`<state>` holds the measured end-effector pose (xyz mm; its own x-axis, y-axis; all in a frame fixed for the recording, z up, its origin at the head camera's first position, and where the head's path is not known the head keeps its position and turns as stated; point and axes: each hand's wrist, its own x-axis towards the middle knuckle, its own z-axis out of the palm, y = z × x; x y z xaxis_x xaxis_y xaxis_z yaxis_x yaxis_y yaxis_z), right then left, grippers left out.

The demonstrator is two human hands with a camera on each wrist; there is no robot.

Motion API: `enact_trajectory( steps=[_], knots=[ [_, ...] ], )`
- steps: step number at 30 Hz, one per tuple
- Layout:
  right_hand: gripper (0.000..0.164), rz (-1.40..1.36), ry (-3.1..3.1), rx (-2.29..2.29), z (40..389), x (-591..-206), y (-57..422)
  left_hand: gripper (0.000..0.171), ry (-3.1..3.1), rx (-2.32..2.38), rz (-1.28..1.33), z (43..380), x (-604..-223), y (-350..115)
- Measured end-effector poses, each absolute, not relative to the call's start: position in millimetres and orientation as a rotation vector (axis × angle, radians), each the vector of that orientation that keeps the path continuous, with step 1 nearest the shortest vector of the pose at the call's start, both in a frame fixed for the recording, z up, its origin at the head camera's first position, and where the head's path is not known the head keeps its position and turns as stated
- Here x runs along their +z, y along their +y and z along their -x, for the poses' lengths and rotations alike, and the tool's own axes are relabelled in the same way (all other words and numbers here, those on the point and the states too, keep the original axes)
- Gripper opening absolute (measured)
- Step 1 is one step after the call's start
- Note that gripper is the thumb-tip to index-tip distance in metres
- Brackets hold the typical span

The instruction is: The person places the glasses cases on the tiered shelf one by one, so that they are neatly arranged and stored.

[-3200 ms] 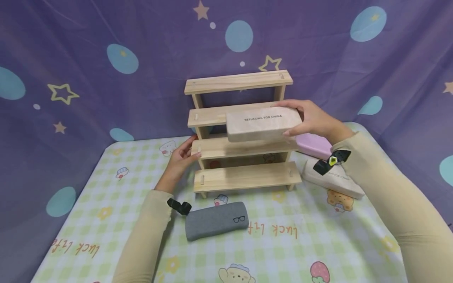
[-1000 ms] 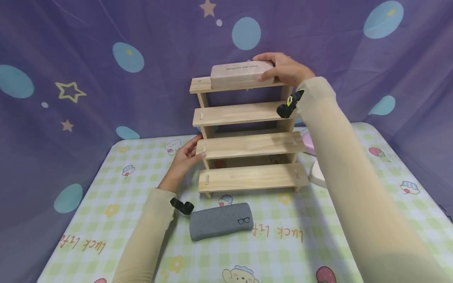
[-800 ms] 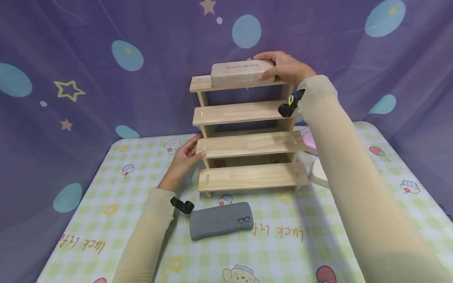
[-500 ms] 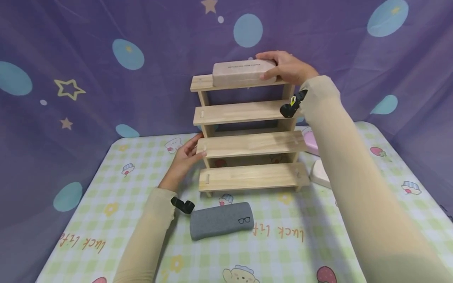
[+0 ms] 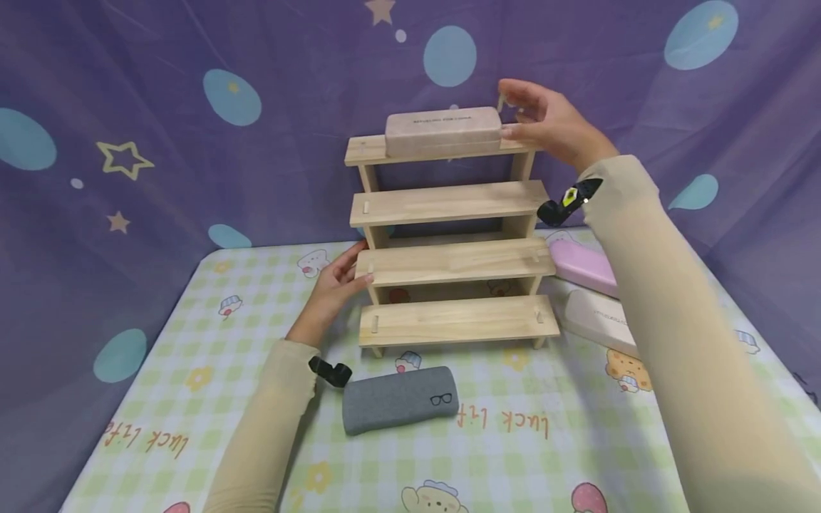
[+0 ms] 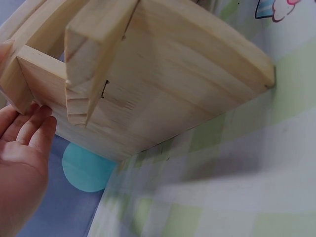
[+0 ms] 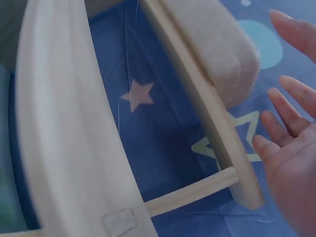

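Observation:
A four-tier wooden display shelf (image 5: 449, 263) stands at the back of the table. My left hand (image 5: 330, 288) grips the left end of its second-lowest board, thumb in front and fingers behind; the left wrist view has the fingers at that wooden edge (image 6: 44, 69). On the top board lies a cream glasses case (image 5: 442, 133) with small lettering. Just right of it hovers my right hand (image 5: 554, 125), fingers spread and holding nothing. In the right wrist view a gap shows between that hand (image 7: 294, 133) and the case (image 7: 217, 49).
A grey glasses case (image 5: 400, 400) with a glasses print lies in front of the shelf. To the right are a pink case (image 5: 580, 265) and another cream case (image 5: 599, 319), both partly behind my right forearm. A purple patterned cloth (image 5: 288, 107) hangs behind.
My right hand carried the cream glasses case up onto the top board, then let go and drew off to the right. My left hand has stayed at the shelf.

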<state>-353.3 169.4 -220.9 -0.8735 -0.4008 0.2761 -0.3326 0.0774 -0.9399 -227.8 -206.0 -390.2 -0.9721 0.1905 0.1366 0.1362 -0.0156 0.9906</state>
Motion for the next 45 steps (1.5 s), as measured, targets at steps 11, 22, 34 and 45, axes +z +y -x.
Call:
enact_trajectory(
  steps=[11, 22, 34, 45],
  knots=[
    [0.068, 1.088, 1.970, -2.183, 300, -248, 185, 0.065, 2.173, 2.186, -0.362, 229, -390, -205],
    [0.064, 1.326, 1.860, -1.973, 243, -298, 179, 0.066, 2.176, 2.187, -0.332, 228, -389, -206],
    [0.065, 1.392, 1.925, -1.647, 196, -347, 172, 0.066, 2.139, 2.212, -0.337, 225, -388, -203],
    [0.064, 1.257, 1.921, -1.587, 156, -385, 144, 0.066, 2.157, 2.204, -0.333, 227, -388, -202]
  ],
)
